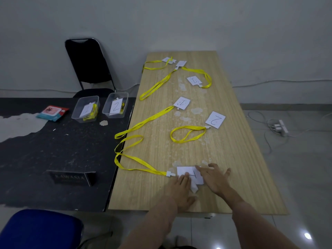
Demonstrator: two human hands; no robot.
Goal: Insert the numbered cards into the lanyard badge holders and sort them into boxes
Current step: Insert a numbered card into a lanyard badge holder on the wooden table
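A white card marked "1" lies near the front edge of the wooden table, at the white clip of a yellow lanyard. My left hand lies flat with its fingertips on the card's near left part. My right hand rests with straight, spread fingers on its right side. Farther back lie a "2" card with a looped lanyard, a "1" card and another "1" card. Two clear boxes, one with a card and lanyard, one labelled "2", stand on the black table.
The black table adjoins on the left, bearing a name plate and a red-teal packet. A black chair stands behind it, a blue seat at the near left. A power strip with cables lies on the floor right.
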